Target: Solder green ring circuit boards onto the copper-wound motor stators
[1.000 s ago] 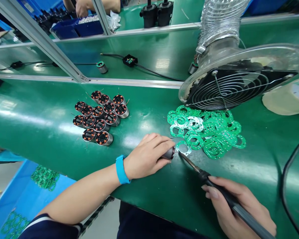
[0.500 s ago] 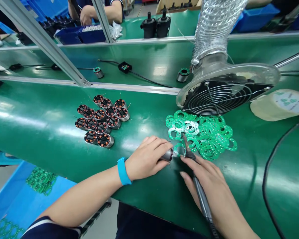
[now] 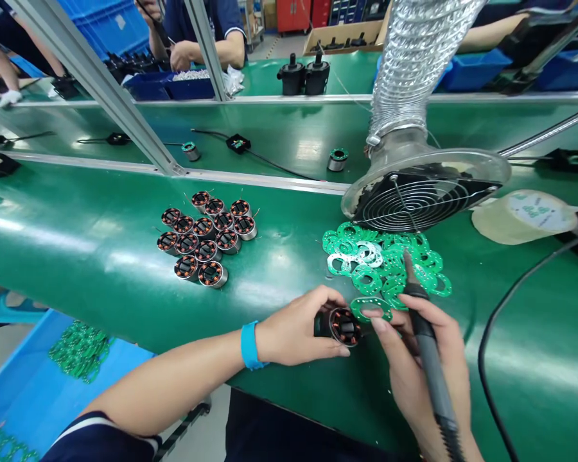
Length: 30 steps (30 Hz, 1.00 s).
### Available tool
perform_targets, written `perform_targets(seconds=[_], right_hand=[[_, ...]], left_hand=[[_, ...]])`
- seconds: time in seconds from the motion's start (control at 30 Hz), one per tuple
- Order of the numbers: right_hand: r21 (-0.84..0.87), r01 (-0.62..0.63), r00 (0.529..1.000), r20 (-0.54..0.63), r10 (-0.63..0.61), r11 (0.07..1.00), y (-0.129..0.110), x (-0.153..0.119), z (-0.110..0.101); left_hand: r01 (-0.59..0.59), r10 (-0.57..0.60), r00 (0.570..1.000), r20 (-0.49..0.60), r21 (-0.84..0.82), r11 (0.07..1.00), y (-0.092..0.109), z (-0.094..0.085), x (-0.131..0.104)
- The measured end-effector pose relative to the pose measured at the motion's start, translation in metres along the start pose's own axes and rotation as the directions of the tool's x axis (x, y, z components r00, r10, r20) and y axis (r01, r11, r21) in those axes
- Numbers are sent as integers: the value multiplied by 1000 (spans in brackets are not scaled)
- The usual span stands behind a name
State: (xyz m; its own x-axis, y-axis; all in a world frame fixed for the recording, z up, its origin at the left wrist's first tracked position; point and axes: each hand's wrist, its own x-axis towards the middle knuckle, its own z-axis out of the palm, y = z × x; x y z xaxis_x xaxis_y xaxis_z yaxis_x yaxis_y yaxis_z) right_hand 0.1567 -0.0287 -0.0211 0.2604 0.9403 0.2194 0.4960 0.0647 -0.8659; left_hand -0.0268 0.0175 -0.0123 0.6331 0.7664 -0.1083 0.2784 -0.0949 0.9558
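Observation:
My left hand (image 3: 301,327), with a blue wristband, is closed around a motor stator (image 3: 345,327). The stator is tilted, its end with copper windings facing me and to the right. My right hand (image 3: 428,359) holds a soldering iron (image 3: 426,340) across its fingers, tip up. Between thumb and fingers, the same hand pinches a green ring-shaped circuit board (image 3: 368,309) just beside the stator's upper right edge. Behind it lies a pile of green ring boards (image 3: 390,256). Several more stators (image 3: 205,228) stand upright in a cluster to the left.
A fume extractor fan (image 3: 414,199) on a foil duct hangs over the pile. To its right is a roll of tape (image 3: 525,215); a black cable (image 3: 486,346) curves nearby. A blue bin (image 3: 29,385) with boards sits lower left. Co-workers sit beyond the conveyor (image 3: 279,122).
My left hand has turned the stator so its winding end shows. My right hand has lifted a ring board beside it, and the iron's tip has swung right and up.

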Motion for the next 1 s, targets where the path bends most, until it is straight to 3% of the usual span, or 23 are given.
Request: perform_targets(seconds=[0.1,0.2,0.33,0.47,0.6,0.73,0.87,1.0], right_hand=[[28,96,975,199,-100,995,-2,11,-1],[-152,337,917,276,-288,929,-7,13,0],[-371,517,856,217,-469,772,-11,1,3],[-372,586,810,259,-526,720,-8,-3,6],[-332,556,824,336,-456,762,-2,5,1],[-255,564,787,453,-419,785,4,12,-10],[-172,557,752,519,-406,812,7,15,-14],[-120,575,758,449,-472,809,4,14,-11]], left_hand=[[-56,55,998,11,303,951,-1,-1,3],[-97,72,995,70,486,868,1,-10,5],[-143,92,988,122,536,832,2,-27,4],[-139,85,988,125,525,840,0,-33,4],[-80,83,997,11,422,903,-1,-28,6],[42,-28,993,-110,125,991,1,-22,9],[168,-179,983,-52,-166,972,6,-18,16],[195,-209,977,-40,-235,952,8,-15,20]])
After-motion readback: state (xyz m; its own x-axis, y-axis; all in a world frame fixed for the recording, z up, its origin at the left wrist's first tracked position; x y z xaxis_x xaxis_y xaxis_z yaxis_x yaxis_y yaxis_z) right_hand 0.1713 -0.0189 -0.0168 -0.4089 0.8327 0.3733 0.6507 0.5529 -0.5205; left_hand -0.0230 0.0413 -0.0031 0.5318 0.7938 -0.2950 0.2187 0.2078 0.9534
